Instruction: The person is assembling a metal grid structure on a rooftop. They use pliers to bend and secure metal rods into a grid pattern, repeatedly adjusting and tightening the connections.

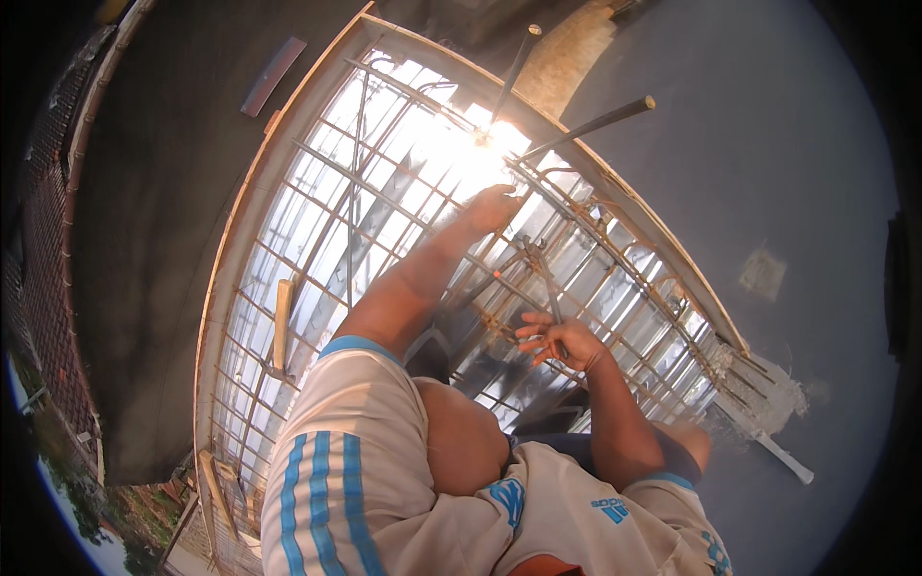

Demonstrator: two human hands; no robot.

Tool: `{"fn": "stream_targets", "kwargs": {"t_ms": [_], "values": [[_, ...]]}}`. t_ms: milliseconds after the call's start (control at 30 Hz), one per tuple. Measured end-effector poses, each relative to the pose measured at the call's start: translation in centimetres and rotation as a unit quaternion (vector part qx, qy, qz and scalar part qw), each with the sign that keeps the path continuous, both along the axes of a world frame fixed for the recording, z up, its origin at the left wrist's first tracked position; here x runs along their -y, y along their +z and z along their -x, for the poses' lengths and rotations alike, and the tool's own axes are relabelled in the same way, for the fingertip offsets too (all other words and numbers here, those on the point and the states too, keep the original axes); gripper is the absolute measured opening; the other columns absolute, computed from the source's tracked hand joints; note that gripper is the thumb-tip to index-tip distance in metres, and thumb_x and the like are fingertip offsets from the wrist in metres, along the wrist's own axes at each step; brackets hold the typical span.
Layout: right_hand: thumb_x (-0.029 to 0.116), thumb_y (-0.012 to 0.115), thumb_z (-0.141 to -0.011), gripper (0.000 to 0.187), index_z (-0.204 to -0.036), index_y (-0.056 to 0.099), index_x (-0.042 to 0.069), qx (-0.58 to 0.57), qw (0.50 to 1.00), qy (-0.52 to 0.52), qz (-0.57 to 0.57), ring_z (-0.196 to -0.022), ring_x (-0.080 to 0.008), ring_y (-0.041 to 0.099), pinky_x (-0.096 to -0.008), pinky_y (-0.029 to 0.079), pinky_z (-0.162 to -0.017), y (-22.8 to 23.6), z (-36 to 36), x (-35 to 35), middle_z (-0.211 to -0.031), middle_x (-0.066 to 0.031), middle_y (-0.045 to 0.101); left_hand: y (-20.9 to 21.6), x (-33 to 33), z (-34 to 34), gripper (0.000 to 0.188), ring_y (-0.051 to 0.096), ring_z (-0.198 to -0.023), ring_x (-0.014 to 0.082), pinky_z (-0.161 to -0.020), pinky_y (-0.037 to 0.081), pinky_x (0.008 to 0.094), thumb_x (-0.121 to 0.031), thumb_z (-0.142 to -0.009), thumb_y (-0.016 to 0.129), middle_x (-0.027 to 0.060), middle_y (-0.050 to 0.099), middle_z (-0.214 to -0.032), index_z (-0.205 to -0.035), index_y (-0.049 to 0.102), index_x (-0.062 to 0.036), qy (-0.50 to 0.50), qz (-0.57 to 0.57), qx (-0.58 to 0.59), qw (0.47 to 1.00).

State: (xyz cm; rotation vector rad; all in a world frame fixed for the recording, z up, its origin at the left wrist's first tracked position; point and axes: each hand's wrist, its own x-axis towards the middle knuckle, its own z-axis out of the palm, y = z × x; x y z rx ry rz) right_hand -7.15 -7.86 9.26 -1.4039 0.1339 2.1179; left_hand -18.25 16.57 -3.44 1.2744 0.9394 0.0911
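Note:
My left hand (493,208) reaches forward to the steel bars near the bright glare. Its fingers look curled together at a bar, and whatever they pinch is too small or washed out to name. Closer to my body, my right hand (569,344) holds a pair of pincers (545,274) by the handles, with some fingers stretched loosely out. The pincers' head points away from me, over the crossing bars. Beneath both hands spreads a tied rebar grid (384,202) above a shiny, reflecting surface.
Wooden formwork boards (663,230) edge the grid. Two long bars (605,125) (519,72) stick up beyond my left hand. A wooden-handled tool (282,326) lies on the grid at left. Rough concrete (773,389) and a pale pipe (786,459) are at right; my bare knee (461,437) is close.

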Motion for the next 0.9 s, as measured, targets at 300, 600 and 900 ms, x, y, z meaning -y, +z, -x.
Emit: {"fn": "stream_targets", "kwargs": {"t_ms": [300,600,900], "values": [[0.001,0.051,-0.079,0.058,-0.136,0.043,-0.005,0.068,0.998,0.001,-0.013,-0.096,-0.0268,0.066,-0.0338,0.06,-0.062,-3.8,0.9,4.5,-0.118,-0.0189,0.058,1.9,-4.4,-1.7,0.026,0.063,-0.087,0.0414,-0.077,0.049,0.0479,-0.021,-0.089,0.05,0.0244,0.066,-0.088,-0.09,0.066,0.0004,0.023,-0.375,-0.173,0.911],[0.013,0.051,-0.084,0.055,-0.138,0.045,0.001,0.125,0.989,0.071,-0.029,-0.102,-0.0255,0.062,-0.0372,0.057,-0.073,-3.7,0.8,5.1,-0.122,-0.0163,0.058,3.4,-1.5,-1.8,0.027,0.064,-0.092,0.0427,-0.083,0.049,0.0489,-0.023,-0.09,0.051,0.0242,0.067,-0.093,-0.094,0.063,0.0007,-0.051,-0.348,-0.299,0.887],[0.015,0.049,-0.081,0.056,-0.134,0.048,-0.004,0.172,0.977,0.118,-0.047,-0.091,-0.0225,0.065,-0.0315,0.056,-0.066,-2.9,0.3,4.8,-0.114,-0.0156,0.063,4.0,0.2,-2.6,0.023,0.065,-0.09,0.0417,-0.079,0.049,0.0509,-0.022,-0.092,0.049,0.0239,0.067,-0.09,-0.095,0.059,-0.0015,-0.107,-0.372,-0.285,0.877]]}}
